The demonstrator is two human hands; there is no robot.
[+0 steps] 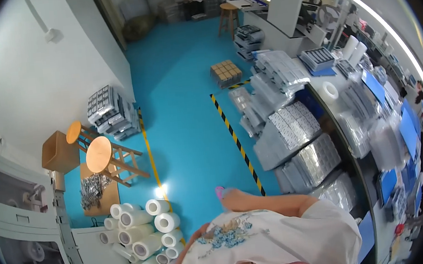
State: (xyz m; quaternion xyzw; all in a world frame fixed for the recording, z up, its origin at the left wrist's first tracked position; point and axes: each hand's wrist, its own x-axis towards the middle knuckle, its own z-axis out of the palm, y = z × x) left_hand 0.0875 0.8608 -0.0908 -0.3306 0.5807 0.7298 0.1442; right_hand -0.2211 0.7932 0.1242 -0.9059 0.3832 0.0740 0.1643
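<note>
Reaching forward, right hand (230,195) hangs over the blue floor (184,109), seemingly pinching a small pink object (219,191); grip cannot be confirmed. Left hand (193,238) mostly hidden, state indeterminate, near white film rolls (145,232). Stacked clear trays (299,144) lie right.
</note>
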